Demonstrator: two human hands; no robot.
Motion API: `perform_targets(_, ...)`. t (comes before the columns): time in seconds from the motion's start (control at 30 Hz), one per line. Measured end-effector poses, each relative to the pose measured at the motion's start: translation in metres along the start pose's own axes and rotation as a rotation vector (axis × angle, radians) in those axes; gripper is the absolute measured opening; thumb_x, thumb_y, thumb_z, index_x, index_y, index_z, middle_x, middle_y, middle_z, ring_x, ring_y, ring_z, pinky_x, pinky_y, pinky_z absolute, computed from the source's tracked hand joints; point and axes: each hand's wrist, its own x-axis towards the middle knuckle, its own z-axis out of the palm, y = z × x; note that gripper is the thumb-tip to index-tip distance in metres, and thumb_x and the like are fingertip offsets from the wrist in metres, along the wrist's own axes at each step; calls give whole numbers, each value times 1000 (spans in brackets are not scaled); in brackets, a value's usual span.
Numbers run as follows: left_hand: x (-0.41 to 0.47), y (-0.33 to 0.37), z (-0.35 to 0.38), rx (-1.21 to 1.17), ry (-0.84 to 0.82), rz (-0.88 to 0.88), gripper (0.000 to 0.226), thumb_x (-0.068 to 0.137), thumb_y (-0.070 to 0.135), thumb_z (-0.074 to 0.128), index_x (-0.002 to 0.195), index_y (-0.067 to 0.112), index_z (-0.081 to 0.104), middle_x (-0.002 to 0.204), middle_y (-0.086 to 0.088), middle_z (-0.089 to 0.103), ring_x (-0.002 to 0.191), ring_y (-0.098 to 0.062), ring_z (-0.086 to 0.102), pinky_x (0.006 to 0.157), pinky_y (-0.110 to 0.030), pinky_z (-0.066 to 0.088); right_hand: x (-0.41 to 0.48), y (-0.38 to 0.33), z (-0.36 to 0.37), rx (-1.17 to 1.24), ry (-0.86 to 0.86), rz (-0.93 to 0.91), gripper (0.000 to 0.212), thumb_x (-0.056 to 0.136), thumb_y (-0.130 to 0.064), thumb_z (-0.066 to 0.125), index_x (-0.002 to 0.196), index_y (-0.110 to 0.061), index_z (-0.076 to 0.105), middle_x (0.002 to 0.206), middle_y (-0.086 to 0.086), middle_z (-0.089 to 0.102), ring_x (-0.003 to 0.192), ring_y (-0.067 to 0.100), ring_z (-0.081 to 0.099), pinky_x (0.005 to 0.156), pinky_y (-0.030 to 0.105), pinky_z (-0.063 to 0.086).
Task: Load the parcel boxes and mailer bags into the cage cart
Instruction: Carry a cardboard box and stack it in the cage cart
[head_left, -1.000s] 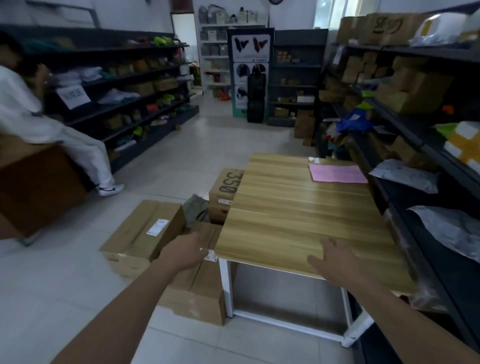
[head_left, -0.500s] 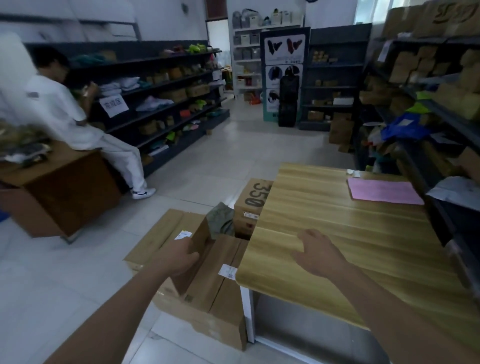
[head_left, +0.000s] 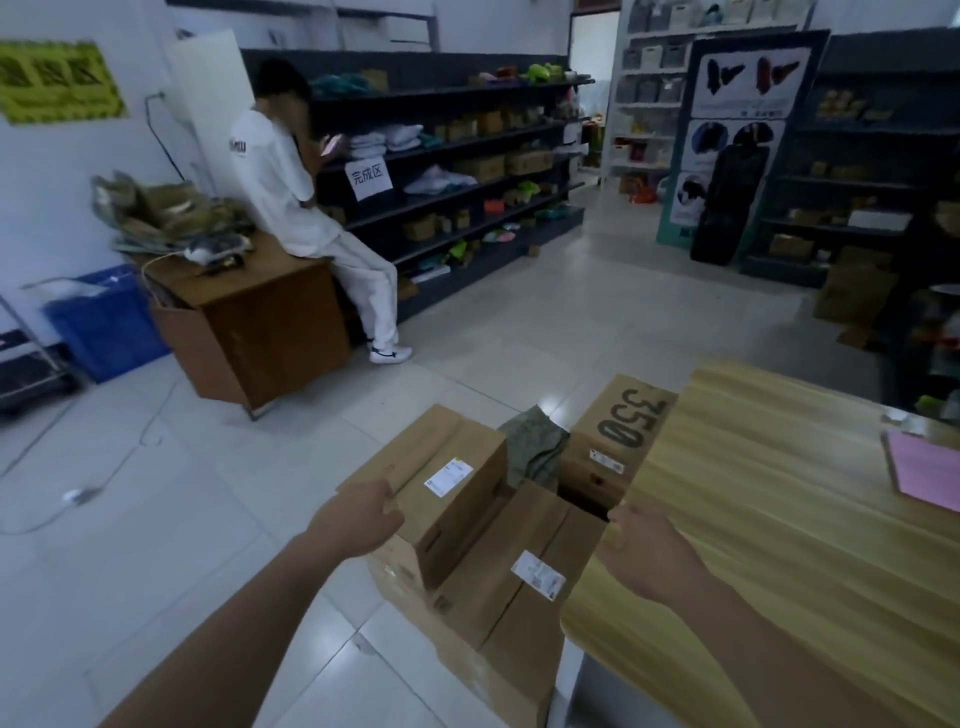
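My left hand (head_left: 358, 522) grips the near left corner of a labelled cardboard box (head_left: 452, 483), thumb on top; the box sits tilted on a second labelled box (head_left: 511, 587) on the floor. Behind them stands a brown box printed "350" (head_left: 621, 431). A grey-green mailer bag (head_left: 535, 447) lies wedged between the boxes. My right hand (head_left: 647, 556) lies at the left edge of the wooden table (head_left: 789, 530), fingers bent over the edge, holding no parcel.
A person in white (head_left: 306, 218) leans on a wooden cabinet (head_left: 260, 322) at the left. A blue crate (head_left: 106, 322) and a metal cart frame (head_left: 26, 364) stand by the left wall. Dark shelves (head_left: 467, 171) line the back. A pink sheet (head_left: 930, 467) lies on the table.
The view has swung left. My left hand has taken the labelled box's corner and tipped it up. My right hand slid from the tabletop to the table's left edge.
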Motion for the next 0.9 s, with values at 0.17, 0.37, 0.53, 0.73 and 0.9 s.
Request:
perform_targets(0.17,84,-53,-4,-30,-30,11,42,97,39,52,132,16,54,130,-5,60,114,-24,57,94,-33,49,78,-45,30,60,-18,75,61,100,-40,50,153,-13,36,157,4,31,130,21,48,102,35,45)
perform_targets(0.37,175,-92,-11,-44,-109,72,39,99,34,51,131,13,52,127,-6,60,105,-20,54,81,-26,40,131,-78,55,113,-14,201,60,100,-38,54,152,-13,39,157,4,36,142,19,37,111,30,34)
perform_targets(0.53,233,-98,-16,-62,-161,115,41,98,33,52,134,14,51,127,-6,60,101,-19,52,82,-27,40,166,-90,57,146,-3,277,46,97,-34,55,138,-12,54,138,7,54,118,20,58,86,28,43)
perform_targets(0.73,273,-78,-1,-45,-212,179,36,96,33,53,124,10,57,122,-7,63,96,-19,54,85,-34,48,190,-92,63,257,29,314,46,94,-31,54,136,-11,53,126,4,59,107,17,61,86,33,52)
perform_targets(0.9,279,-52,16,-30,-244,204,44,97,30,53,134,8,52,127,-11,61,106,-24,56,81,-29,39,185,-80,79,349,59,330,55,95,-30,54,146,-12,45,144,9,49,126,24,53,99,37,49)
